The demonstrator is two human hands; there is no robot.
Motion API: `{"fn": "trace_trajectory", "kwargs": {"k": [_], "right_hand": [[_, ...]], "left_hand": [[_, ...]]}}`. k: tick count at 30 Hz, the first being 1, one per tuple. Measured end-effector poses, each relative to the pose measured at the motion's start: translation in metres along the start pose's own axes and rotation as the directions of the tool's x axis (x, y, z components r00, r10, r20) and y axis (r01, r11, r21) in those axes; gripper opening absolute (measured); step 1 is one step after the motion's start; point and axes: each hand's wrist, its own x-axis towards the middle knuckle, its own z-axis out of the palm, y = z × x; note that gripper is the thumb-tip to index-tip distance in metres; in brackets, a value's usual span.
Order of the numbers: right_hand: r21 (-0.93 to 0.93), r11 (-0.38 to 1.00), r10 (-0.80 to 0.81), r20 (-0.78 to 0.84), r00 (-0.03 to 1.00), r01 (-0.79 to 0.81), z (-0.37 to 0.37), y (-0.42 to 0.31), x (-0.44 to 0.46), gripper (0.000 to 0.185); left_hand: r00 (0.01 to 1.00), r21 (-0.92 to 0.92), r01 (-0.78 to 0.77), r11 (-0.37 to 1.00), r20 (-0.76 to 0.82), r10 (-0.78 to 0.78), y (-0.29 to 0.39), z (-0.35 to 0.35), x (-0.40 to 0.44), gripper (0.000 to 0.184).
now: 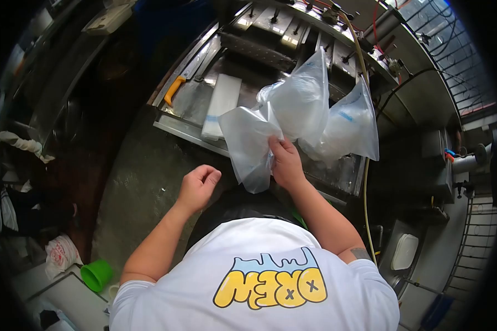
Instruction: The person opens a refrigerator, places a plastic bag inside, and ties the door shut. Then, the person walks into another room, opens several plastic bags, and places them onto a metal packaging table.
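My right hand (286, 163) is closed on the edge of a clear plastic bag (248, 138), which hangs open and looks unfilled in front of me. Off to its left, my left hand (200, 187) is curled with thumb against fingers, apart from the bag; nothing shows in it. Two bulging clear bags with pale contents stand on the metal counter (190, 135) behind: one filled bag (303, 102) in the middle, another filled bag (350, 127) at the right. A flat stack of plastic bags (222, 105) lies to the left of them.
A knife or saw with a yellow handle (174, 91) lies at the counter's left. A yellowish hose (365, 209) runs down the right side. Metal fittings (274, 16) line the back. A green tub (96, 275) sits at lower left, a white lid-like tray (405, 251) at lower right.
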Motion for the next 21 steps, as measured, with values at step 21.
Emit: {"fn": "trace_trajectory", "kwargs": {"k": [21], "right_hand": [[-0.909,0.305,-0.340,0.173,0.924,0.283,-0.040,0.034,-0.068,0.040]], "left_hand": [[0.975,-0.082,0.035,0.996,-0.216,-0.052,-0.024,-0.013,0.040,0.026]]}}
